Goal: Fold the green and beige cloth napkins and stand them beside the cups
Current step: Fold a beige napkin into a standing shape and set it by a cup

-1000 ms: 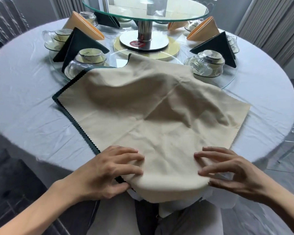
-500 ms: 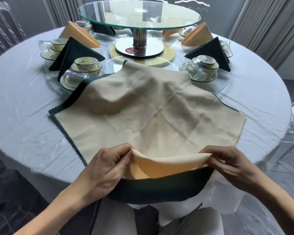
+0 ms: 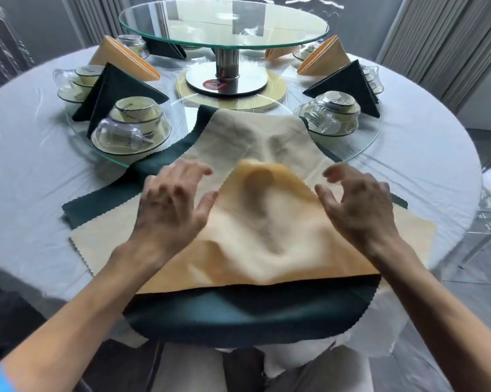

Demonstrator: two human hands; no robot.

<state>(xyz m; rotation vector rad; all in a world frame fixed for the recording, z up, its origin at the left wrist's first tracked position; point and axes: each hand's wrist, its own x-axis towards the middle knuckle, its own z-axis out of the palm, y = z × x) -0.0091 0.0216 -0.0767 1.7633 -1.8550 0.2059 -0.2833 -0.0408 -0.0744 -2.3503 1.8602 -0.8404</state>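
The beige napkin [image 3: 267, 236] lies on the dark green napkin [image 3: 238, 312] at the near edge of the table. Its near corner is folded away from me, with the tip bulging in the middle and a green band bare below the fold. My left hand [image 3: 173, 199] is over the left side of the fold and my right hand [image 3: 357, 202] over the right side. Both have spread, loosely curled fingers and hold nothing. An upturned cup set [image 3: 131, 128] sits at the left and another cup set [image 3: 329, 114] at the right.
Folded green napkins [image 3: 117, 91] and orange napkins [image 3: 125, 59] stand beside cups on a low glass ring [image 3: 374, 137]. A raised glass turntable [image 3: 224, 24] on a metal post fills the table's centre. Clear chairs stand at both sides.
Both hands lifted the beige napkin's near corner, carried it away from me over the cloth and let it go. The green napkin's near edge is now uncovered.
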